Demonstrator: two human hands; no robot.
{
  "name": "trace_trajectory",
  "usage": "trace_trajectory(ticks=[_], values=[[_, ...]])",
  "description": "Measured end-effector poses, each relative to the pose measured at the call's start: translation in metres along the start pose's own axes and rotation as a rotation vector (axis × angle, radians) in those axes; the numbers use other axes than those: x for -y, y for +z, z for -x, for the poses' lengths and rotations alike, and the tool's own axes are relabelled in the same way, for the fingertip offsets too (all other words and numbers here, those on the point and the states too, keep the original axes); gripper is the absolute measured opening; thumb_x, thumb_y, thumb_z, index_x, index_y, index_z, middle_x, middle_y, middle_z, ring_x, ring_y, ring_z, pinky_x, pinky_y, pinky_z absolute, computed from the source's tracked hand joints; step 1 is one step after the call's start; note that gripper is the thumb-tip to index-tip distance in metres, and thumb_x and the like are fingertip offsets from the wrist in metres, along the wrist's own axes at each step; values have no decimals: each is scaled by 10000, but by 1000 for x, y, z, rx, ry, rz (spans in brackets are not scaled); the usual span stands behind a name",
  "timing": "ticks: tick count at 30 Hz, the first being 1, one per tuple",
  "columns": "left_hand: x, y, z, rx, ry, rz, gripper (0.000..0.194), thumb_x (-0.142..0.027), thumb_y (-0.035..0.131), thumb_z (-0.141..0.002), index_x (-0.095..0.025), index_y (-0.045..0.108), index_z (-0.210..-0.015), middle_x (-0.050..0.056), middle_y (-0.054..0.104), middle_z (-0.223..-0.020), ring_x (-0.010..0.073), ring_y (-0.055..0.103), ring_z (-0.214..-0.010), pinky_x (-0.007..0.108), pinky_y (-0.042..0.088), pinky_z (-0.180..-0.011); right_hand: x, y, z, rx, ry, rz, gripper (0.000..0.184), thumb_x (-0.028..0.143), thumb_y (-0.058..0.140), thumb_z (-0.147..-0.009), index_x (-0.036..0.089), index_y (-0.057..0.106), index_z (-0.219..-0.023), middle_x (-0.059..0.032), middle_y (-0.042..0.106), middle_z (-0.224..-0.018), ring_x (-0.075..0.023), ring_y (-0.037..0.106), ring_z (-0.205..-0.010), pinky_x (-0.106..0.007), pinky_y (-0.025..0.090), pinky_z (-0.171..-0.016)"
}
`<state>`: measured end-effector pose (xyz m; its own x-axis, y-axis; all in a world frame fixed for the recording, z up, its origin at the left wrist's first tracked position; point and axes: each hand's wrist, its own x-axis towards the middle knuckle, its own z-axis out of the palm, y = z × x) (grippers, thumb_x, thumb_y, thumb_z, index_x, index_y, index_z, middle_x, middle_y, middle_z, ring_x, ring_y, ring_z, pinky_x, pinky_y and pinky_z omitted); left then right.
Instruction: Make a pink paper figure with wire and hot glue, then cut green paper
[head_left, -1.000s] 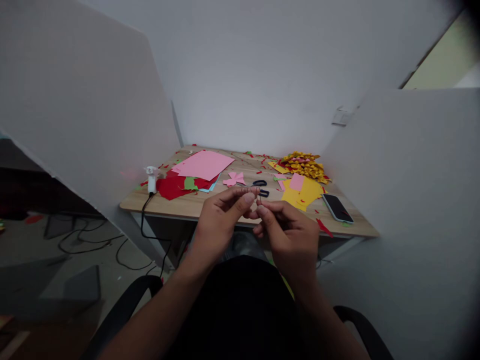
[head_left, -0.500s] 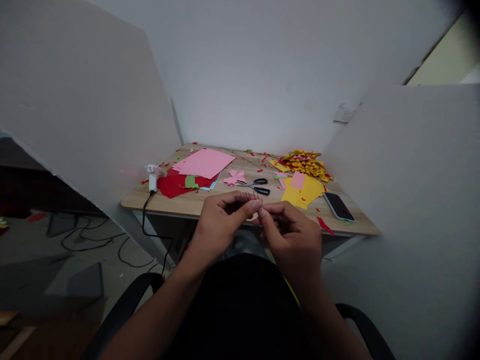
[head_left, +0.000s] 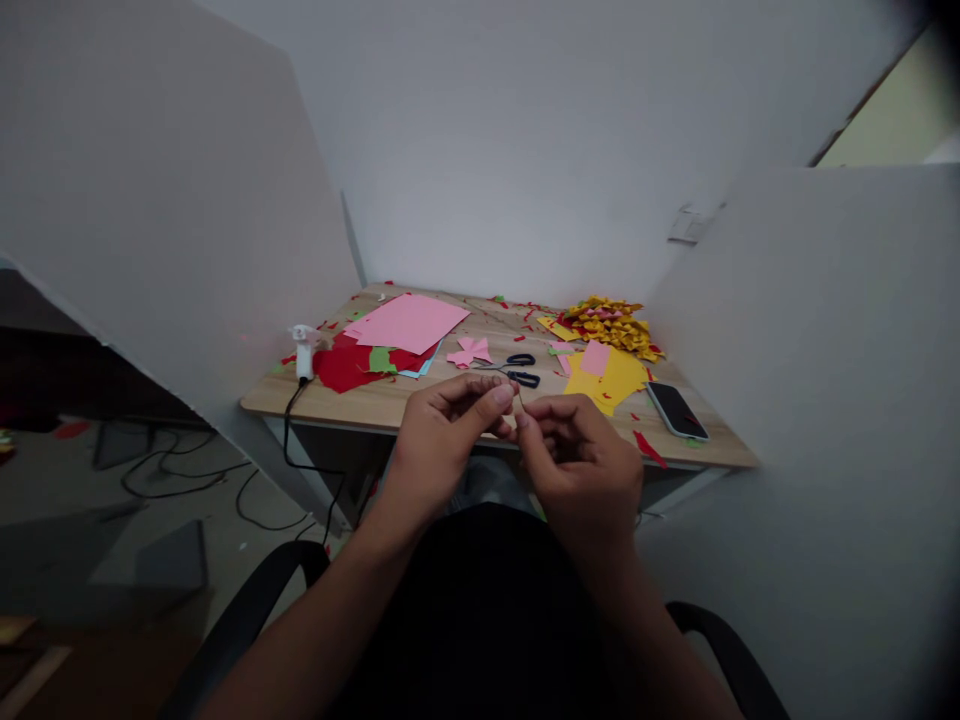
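Note:
Above the table's front edge, my left hand and my right hand meet with their fingertips nearly touching. A thin dark strand, wire or thread, runs between them. My left thumb and fingers pinch it, and the rest of it is largely hidden behind those fingers. My right thumb and forefinger grip its lower end. Just beyond my fingers lie scissors with black handles. A cut pink paper flower is beside their blades on the table.
Pink sheets overlap red paper at the left, near a white corded device. Yellow sheets, a heap of folded yellow paper and a phone occupy the right. Partitions flank the table; paper scraps are scattered about.
Both hands stay close together and shift slightly while handling the strand. Thin loops that showed above my left fingers half a second ago are now mostly hidden. The scissors are more visible than at first.

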<state>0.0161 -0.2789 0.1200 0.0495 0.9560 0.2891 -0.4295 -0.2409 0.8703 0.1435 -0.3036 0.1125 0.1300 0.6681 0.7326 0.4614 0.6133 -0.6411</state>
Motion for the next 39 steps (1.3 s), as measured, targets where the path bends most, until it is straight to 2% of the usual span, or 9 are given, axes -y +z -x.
trace_trajectory(ticks=[4,10,17,22,27,29,32,35,39], values=[[-2,1,-1,18,-31,-17,159,-314,830,-737,-180,780,-806,16,712,-769,84,620,-603,198,547,-619,-1,-2,1,-1,-34,0,102,136,627,-870,231,653,-897,46,704,-711,-77,638,-536,-175,524,-513],[-5,-2,-4,93,-45,-84,164,-339,793,-784,-176,776,-782,8,672,-678,89,614,-632,195,545,-659,-2,-3,1,18,-103,76,124,127,614,-880,240,665,-897,41,715,-740,-89,647,-570,-208,534,-577],[-2,-2,-3,75,-28,-79,141,-320,803,-769,-182,782,-787,15,689,-729,89,597,-634,204,543,-646,-4,-2,1,50,-37,27,84,152,614,-888,229,646,-877,38,697,-714,-86,639,-537,-193,526,-529],[-3,-1,-2,60,-35,-92,162,-328,808,-755,-170,771,-766,14,689,-712,104,602,-646,215,535,-657,-6,-2,1,57,-32,7,91,156,610,-899,231,661,-894,20,724,-756,-112,695,-623,-216,570,-594],[-13,0,-3,111,-10,-201,216,-348,800,-755,-164,735,-662,10,661,-642,110,584,-616,216,511,-634,-4,-7,-1,97,-188,147,148,136,590,-909,236,699,-919,17,757,-775,-114,696,-620,-229,577,-649],[-17,-1,-4,122,-6,-246,251,-361,806,-743,-161,713,-625,7,644,-612,111,565,-591,219,493,-612,-6,-12,-5,141,-251,191,165,126,581,-915,229,705,-947,4,775,-823,-124,716,-678,-235,573,-688],[-21,-6,-5,135,20,-337,266,-358,800,-748,-156,692,-612,8,633,-604,119,558,-601,224,473,-616,-14,-21,-15,289,-389,267,192,130,547,-948,217,701,-1023,-17,780,-884,-134,726,-764,-238,541,-706],[-22,-11,-7,165,33,-407,258,-347,755,-793,-159,686,-631,7,629,-609,117,548,-605,224,459,-618,-21,-31,-31,448,-597,401,213,160,522,-977,209,690,-1099,-18,755,-837,-136,687,-728,-243,478,-629],[-22,-12,-9,154,48,-429,262,-367,765,-781,-162,676,-646,10,629,-616,123,551,-606,227,460,-607,-20,-42,-51,536,-771,551,200,203,504,-996,224,690,-1066,-9,729,-814,-144,632,-714,-261,444,-634]])
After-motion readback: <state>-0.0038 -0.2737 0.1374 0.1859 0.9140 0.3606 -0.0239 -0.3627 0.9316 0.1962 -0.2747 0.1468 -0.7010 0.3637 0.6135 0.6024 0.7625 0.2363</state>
